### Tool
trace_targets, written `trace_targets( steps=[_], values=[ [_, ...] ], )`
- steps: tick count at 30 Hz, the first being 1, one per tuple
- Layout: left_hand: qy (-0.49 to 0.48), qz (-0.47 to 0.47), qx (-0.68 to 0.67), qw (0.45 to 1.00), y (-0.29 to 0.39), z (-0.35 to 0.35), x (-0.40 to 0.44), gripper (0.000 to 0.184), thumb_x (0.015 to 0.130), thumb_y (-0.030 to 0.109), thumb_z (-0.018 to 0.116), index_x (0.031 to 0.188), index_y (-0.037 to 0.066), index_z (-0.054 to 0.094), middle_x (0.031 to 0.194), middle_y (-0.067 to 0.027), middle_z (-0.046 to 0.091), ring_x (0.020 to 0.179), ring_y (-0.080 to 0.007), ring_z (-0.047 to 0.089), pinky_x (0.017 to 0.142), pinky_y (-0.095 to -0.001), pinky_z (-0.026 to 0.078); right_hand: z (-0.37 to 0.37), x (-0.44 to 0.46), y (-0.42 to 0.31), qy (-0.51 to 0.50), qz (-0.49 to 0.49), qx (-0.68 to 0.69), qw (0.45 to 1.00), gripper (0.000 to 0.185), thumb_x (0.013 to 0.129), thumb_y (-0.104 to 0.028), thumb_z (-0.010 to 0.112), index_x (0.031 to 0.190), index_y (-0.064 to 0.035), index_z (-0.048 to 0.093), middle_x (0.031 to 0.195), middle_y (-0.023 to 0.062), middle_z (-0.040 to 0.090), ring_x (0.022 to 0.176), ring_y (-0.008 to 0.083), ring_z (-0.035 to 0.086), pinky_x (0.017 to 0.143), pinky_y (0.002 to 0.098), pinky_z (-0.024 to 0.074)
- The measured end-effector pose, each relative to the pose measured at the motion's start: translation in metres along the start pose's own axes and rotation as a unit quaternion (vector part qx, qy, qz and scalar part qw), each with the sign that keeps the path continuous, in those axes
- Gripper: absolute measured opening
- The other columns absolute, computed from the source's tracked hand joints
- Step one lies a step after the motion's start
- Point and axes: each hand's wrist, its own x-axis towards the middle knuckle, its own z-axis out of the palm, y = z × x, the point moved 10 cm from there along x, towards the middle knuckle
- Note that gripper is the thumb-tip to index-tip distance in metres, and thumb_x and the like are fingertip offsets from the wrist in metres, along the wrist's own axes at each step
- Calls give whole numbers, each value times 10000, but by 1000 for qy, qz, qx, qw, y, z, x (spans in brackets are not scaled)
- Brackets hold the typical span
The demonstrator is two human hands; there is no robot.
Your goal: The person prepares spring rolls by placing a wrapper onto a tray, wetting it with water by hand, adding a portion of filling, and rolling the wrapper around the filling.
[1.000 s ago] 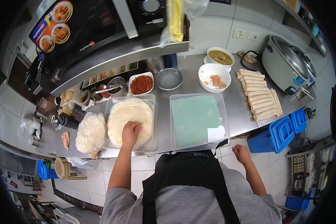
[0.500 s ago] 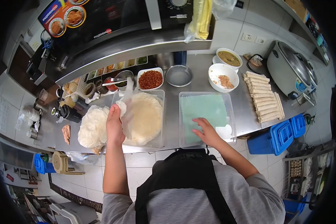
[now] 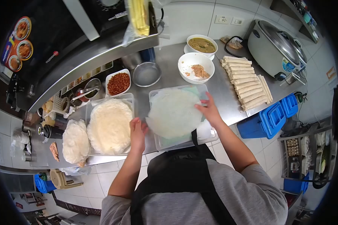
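A thin, round, translucent spring roll wrapper (image 3: 174, 112) lies over the green sheet (image 3: 168, 141) on a clear plastic tray (image 3: 159, 148). At its right edge, my right hand (image 3: 209, 110) has thumb and forefinger on the rim of the wrapper. My left hand (image 3: 138, 131) is just off the left edge, its fingers slightly apart with nothing visible in them. To the left of that hand, a stack of pale wrappers (image 3: 110, 125) fills another clear container (image 3: 132, 101). A crumpled mound of wrappers (image 3: 75, 142) sits beside it.
Behind the trays stand a dish of red-brown peanuts (image 3: 118, 83), a metal pan (image 3: 147, 74), a white bowl with shredded filling (image 3: 186, 62) and a bowl of soup (image 3: 201, 45). Rolled wrappers (image 3: 246, 80) lie right, near a large cooker (image 3: 272, 48). A steel shelf (image 3: 101, 54) overhangs the back left.
A wrapper has come from the left onto the green sheet. My left hand has moved right to it, and my right hand has gone to its right edge. The view has shifted right.
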Motion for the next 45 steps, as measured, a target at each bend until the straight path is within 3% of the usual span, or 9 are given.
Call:
trace_targets(
  steps=[2, 4, 13, 19, 25, 31, 35, 39, 45],
  values=[
    [-6, 158, 123, 980, 22, 15, -6, 300, 1003, 146, 503, 1290, 61, 523, 1371, -117, 499, 1166, -287, 556, 959, -405, 491, -67, -1, -4, 204, -22, -206, 957, 564, 897, -108, 709, 1403, -45, 466, 1101, 103, 625, 918, 208, 635, 810, 304, 532],
    [-54, 376, 328, 865, 58, 58, -28, 339, 932, 39, 562, 1270, 49, 533, 1385, -131, 501, 1235, -318, 527, 975, -409, 483, -65, 5, 3, 146, -39, -280, 948, 480, 887, -100, 707, 1330, -52, 528, 1039, 99, 620, 864, 207, 622, 772, 309, 524],
    [-218, 518, 574, 596, 20, 161, 22, 377, 938, 237, 619, 1305, 163, 574, 1329, -110, 563, 1196, -313, 561, 1004, -418, 479, 46, -26, 9, -121, -192, -583, 780, 335, 840, -183, 707, 1154, -80, 650, 1188, 109, 605, 1136, 282, 576, 908, 436, 462],
    [-187, 197, 750, 603, 14, 135, 13, 423, 912, 329, 651, 1306, 193, 579, 1193, -64, 583, 1086, -265, 599, 941, -433, 480, 62, -71, 3, -157, -202, -644, 721, 391, 892, -209, 646, 1267, -102, 622, 1366, 91, 544, 1260, 280, 493, 975, 472, 406],
    [-215, 552, 570, 570, 18, 157, -9, 363, 900, 296, 658, 1232, 162, 597, 1113, -61, 596, 1015, -264, 625, 863, -454, 477, 48, -68, 27, -166, -100, -590, 784, 399, 897, -146, 605, 1288, -67, 597, 1392, 107, 535, 1244, 300, 511, 1001, 468, 453],
    [-99, 353, 670, 645, 10, 115, 13, 399, 865, 280, 681, 1243, 173, 609, 1120, -43, 610, 1108, -236, 567, 886, -451, 439, 17, -5, 12, -112, -234, -617, 743, 410, 888, -26, 495, 1288, -42, 583, 1406, 138, 543, 1329, 305, 494, 1119, 423, 394],
    [-67, 462, 575, 672, 15, 100, -16, 399, 856, 281, 681, 1237, 178, 624, 1138, -34, 616, 1112, -232, 558, 919, -445, 406, 21, 9, 1, -130, -167, -567, 796, 413, 880, -18, 497, 1279, -63, 592, 1419, 109, 536, 1348, 301, 477, 1143, 455, 358],
    [-90, 417, 542, 724, -3, 90, -9, 393, 839, 266, 682, 1217, 169, 638, 1230, -24, 607, 1148, -229, 542, 959, -442, 378, 48, 57, -6, -80, -239, -725, 640, 417, 900, -30, 472, 1303, -67, 571, 1419, 132, 528, 1360, 296, 459, 1141, 493, 341],
    [-99, 453, 443, 768, 11, 83, -9, 356, 843, 157, 647, 1197, 119, 648, 1339, -89, 573, 1273, -299, 494, 1096, -481, 330, 223, 133, -51, -124, -326, -595, 724, 525, 1011, -421, 488, 1312, 4, 557, 1375, 174, 564, 1322, 313, 498, 1130, 517, 341]
  ],
)
